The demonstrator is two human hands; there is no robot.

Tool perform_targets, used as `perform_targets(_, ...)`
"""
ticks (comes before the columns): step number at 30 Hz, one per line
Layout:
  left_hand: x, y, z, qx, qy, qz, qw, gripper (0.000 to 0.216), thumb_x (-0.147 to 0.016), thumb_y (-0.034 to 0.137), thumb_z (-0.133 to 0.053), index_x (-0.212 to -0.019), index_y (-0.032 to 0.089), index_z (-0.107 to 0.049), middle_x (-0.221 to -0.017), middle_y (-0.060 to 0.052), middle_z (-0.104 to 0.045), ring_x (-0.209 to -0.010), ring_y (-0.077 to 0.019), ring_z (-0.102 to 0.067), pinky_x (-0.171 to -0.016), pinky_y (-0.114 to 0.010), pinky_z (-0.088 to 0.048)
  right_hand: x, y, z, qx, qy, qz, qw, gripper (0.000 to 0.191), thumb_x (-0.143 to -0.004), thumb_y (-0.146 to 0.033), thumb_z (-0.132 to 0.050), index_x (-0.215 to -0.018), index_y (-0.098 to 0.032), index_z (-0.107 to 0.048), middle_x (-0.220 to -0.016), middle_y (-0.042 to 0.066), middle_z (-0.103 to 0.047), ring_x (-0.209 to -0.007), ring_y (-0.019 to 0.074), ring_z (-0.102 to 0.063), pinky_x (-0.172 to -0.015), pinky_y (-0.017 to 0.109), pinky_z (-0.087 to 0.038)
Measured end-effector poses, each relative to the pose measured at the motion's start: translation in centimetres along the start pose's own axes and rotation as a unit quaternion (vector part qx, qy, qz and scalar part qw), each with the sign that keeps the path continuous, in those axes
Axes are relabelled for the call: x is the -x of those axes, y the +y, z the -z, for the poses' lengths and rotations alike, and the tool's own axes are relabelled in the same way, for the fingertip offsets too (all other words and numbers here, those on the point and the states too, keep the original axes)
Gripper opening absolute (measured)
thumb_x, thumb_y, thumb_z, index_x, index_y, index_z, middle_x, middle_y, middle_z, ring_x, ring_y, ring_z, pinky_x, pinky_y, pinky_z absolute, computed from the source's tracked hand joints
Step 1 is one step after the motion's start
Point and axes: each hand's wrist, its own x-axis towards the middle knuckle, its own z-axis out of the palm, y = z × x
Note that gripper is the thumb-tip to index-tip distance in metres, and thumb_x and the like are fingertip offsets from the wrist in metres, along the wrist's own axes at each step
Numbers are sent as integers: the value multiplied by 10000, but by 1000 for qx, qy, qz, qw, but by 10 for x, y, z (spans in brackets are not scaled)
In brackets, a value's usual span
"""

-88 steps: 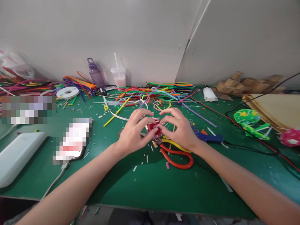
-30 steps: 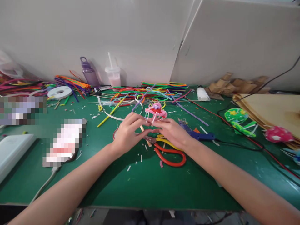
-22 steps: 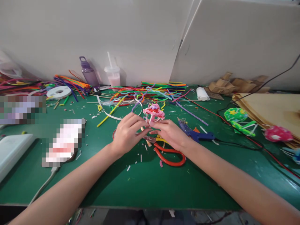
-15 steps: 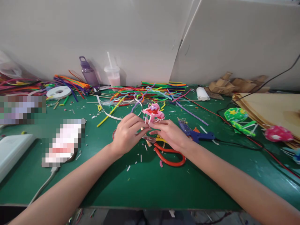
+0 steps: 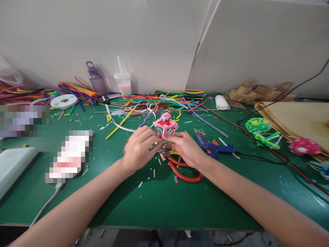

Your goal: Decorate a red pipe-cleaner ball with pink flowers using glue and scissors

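Pink toy [image 5: 166, 123]: held upright above the green table [image 5: 164, 209], pinched at its base by left hand [image 5: 139, 147] and right hand [image 5: 185, 146]. Apparently being adjusted low down; best handled next with a light, even grip to avoid crushing it.

The left hand [image 5: 139, 148] and right hand [image 5: 187, 148] are bare, with slender fingers [image 5: 148, 138] and softly rounded knuckles. The left forearm [image 5: 81, 200] and right forearm [image 5: 253, 197], likewise bare, are slim and smooth in outline, each tapering evenly toward the hand. A dark shape [image 5: 133, 238] at bottom centre is possibly clothing; shadow obscures its cut and exact colour.
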Motion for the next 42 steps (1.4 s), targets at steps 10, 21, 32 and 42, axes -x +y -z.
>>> perform_targets(10, -4, -5, 6, -6, -28, 11, 1000, 245, -786, 366, -705, -953, 197, -645, -867, -54, -672, -794, -182, -595, -711, -331, -488, -3, -2, 3, 4, 13, 5, 1000, 97, -673, -304, -736, -695, -209, -734, -834, 72, -693, -907, 227, -612, -792, 385, -481)
perform_targets(21, -3, -5, 5, -4, -15, 5, 1000, 180, -812, 269, -683, -971, 193, -646, -873, -49, -680, -787, -168, -599, -697, -321, -491, -2, 1, 4, 2, 1, -6, 1000, 114, -693, -320, -735, -725, -212, -748, -823, 65, -692, -858, 207, -605, -747, 363, -479)
perform_targets(32, -4, -1, 3, 3, -16, 23, 1000, 83, -840, 232, -640, -918, 208, -656, -867, -43, -700, -782, -163, -619, -701, -325, -493, 0, -3, 1, 0, 0, 5, 1000, 101, -712, -317, -708, -700, -218, -723, -821, 52, -675, -858, 198, -590, -734, 353, -479)
perform_targets(42, -5, 1, 4, 5, -3, 25, 1000, 123, -814, 254, -679, -921, 201, -649, -868, -40, -695, -789, -162, -622, -702, -321, -494, -2, 1, 3, -40, -7, -9, 999, 72, -693, -306, -729, -665, -239, -723, -782, 34, -671, -793, 177, -593, -682, 335, -478)
